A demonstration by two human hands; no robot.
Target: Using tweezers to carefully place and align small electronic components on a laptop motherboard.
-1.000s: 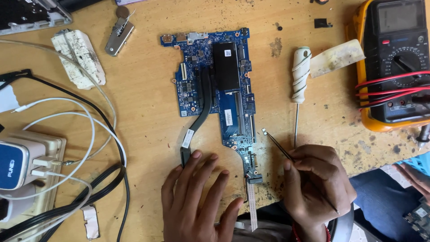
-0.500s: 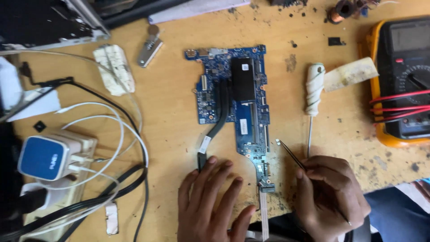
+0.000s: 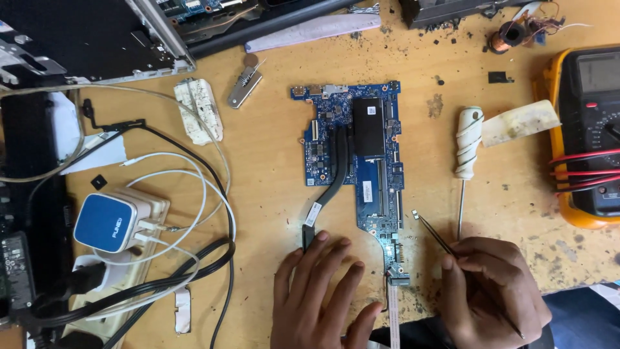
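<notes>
A blue circuit board (image 3: 356, 161) with a black heat pipe lies flat on the wooden bench (image 3: 271, 168). My left hand (image 3: 320, 294) rests palm down on the bench just below the board's heat pipe end, fingers spread, holding nothing. My right hand (image 3: 494, 291) grips thin metal tweezers (image 3: 434, 234), whose tips pinch a tiny pale part just right of the board's lower edge. A flat ribbon cable (image 3: 394, 310) hangs from the board's narrow bottom end between my hands.
A white-handled screwdriver (image 3: 466, 152) lies right of the board. A yellow multimeter (image 3: 591, 129) with red leads sits at the right edge. A blue-and-white charger (image 3: 113, 223) on a power strip, with tangled cables, fills the left. An opened laptop chassis (image 3: 97, 39) lies top left.
The view has drifted, so the board sits further right and lower in frame. My hands stay in the same places, tweezers still pointing toward the board's right edge.
</notes>
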